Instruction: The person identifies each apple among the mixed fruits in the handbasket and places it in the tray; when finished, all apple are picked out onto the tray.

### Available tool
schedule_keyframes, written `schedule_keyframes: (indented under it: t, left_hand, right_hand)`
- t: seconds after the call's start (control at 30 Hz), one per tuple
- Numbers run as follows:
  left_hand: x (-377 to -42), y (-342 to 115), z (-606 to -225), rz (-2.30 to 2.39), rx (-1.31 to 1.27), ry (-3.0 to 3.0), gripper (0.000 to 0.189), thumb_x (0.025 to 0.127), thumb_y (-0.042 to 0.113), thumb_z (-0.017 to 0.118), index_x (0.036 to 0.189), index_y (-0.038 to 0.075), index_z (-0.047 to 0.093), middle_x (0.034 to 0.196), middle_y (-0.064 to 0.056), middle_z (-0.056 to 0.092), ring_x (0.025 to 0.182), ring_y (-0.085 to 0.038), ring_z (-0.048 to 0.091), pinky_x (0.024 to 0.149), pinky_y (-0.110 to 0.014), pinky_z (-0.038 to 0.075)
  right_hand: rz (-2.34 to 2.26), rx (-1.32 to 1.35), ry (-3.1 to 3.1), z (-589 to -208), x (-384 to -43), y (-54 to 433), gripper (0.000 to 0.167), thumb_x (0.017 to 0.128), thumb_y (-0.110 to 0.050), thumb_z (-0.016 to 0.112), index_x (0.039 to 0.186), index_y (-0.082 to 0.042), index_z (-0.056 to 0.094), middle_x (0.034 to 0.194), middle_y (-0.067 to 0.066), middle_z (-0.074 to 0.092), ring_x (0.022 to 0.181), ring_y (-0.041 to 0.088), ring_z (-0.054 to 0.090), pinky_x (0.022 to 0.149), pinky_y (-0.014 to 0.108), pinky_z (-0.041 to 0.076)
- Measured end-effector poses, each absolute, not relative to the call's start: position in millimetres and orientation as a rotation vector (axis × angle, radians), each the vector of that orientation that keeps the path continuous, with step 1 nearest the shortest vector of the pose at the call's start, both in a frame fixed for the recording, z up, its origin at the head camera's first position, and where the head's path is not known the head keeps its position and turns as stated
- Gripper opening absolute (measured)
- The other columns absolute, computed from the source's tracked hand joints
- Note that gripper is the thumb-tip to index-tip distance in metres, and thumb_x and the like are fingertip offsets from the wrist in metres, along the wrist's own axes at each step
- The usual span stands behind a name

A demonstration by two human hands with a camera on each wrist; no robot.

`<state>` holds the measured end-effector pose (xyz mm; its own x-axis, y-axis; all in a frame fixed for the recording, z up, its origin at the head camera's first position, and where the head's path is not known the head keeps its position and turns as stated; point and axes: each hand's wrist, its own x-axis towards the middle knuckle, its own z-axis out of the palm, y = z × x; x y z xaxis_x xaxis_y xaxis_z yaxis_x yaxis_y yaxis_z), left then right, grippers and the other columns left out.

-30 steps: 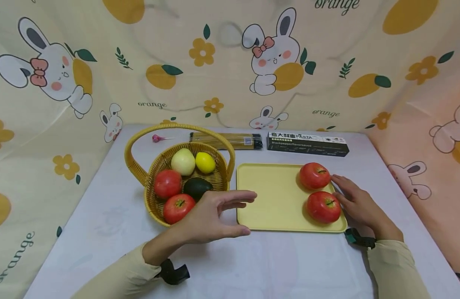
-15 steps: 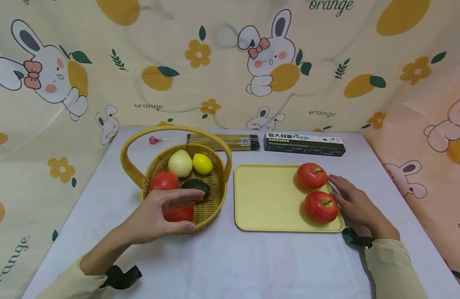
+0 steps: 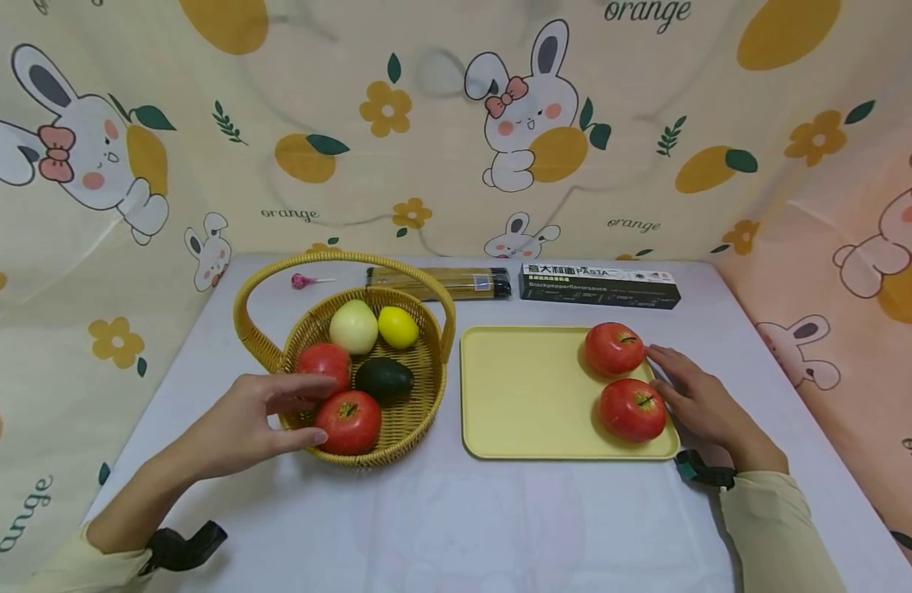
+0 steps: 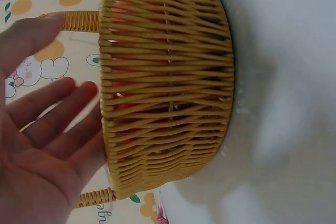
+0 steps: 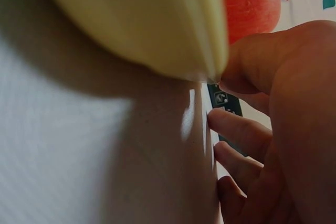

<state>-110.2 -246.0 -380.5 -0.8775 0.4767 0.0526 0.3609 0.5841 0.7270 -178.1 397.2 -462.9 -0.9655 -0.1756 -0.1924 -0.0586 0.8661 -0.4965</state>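
My left hand [image 3: 240, 424] hovers over the near-left rim of a wicker basket [image 3: 414, 436], thumb and fingers spread apart. Its fingertips are close to two red fruits, an apple [image 3: 349, 424] and another red one [image 3: 325, 362]; whether they touch cannot be told. The left wrist view has the palm [image 4: 37, 166] beside the basket's woven wall [image 4: 168, 87], holding nothing. At the right end of a yellow tray [image 3: 526, 395], my right hand [image 3: 711, 403] rests with relaxed fingers, its thumb at the tray's edge. Two red apples [image 3: 614, 348] lie on the tray near that hand.
Also in the basket are a dark avocado [image 3: 385, 378], a yellow lemon [image 3: 398, 327] and a pale round fruit [image 3: 354, 326]. Behind stand a lollipop [image 3: 301, 281], a spaghetti pack [image 3: 448, 283] and a pasta box [image 3: 600, 285]. The basket's tall handle [image 3: 344, 257] arches over it.
My left hand has moved left, from between basket and tray, across the basket to its near-left rim. The right hand stays by the tray. The head view has shifted slightly.
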Motion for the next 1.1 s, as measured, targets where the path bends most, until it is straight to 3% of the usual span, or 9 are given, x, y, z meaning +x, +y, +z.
schedule_keyframes:
  t: [0.17,0.43,0.67,1.1]
  left_hand:
    - [-114.4,-237.8,-384.3,0.988,0.709,2.745,0.058,0.088,0.022,0.094,0.139,0.005,0.073,0.131,-0.007,0.078,0.109,-0.02,0.077,0.093,-0.046,0.067]
    - [-116.7,-218.2,-385.6,0.792,0.715,2.801,0.056,0.087,0.029,0.095,0.135,0.01,0.075,0.131,-0.007,0.076,0.119,-0.029,0.067,0.102,-0.059,0.061]
    - [-115.5,-202.9,-391.9,0.82,0.66,2.776,0.063,0.09,0.035,0.092,0.143,0.011,0.07,0.136,-0.007,0.074,0.123,-0.032,0.067,0.102,-0.06,0.062]
    - [-131.6,-195.0,-402.6,0.838,0.704,2.678,0.076,0.084,0.039,0.096,0.148,0.01,0.067,0.136,-0.008,0.074,0.123,-0.03,0.067,0.101,-0.058,0.062]
  right_hand:
    - [-0.734,-0.172,2.804,-463.0,-179.0,397.0,0.076,0.112,-0.046,0.057,0.175,-0.017,0.026,0.177,0.032,0.024,0.159,0.064,0.022,0.109,0.09,0.032]
    - [-0.736,-0.163,2.798,-463.9,-179.1,398.1,0.077,0.112,-0.046,0.056,0.176,-0.017,0.024,0.177,0.032,0.022,0.16,0.063,0.02,0.109,0.09,0.031]
    - [-0.741,-0.174,2.801,-463.0,-178.3,398.2,0.076,0.112,-0.045,0.057,0.175,-0.017,0.025,0.177,0.032,0.022,0.159,0.064,0.022,0.108,0.09,0.032]
    - [-0.747,-0.176,2.807,-465.7,-179.6,398.8,0.075,0.113,-0.045,0.056,0.175,-0.017,0.026,0.177,0.031,0.023,0.159,0.063,0.022,0.109,0.09,0.033]
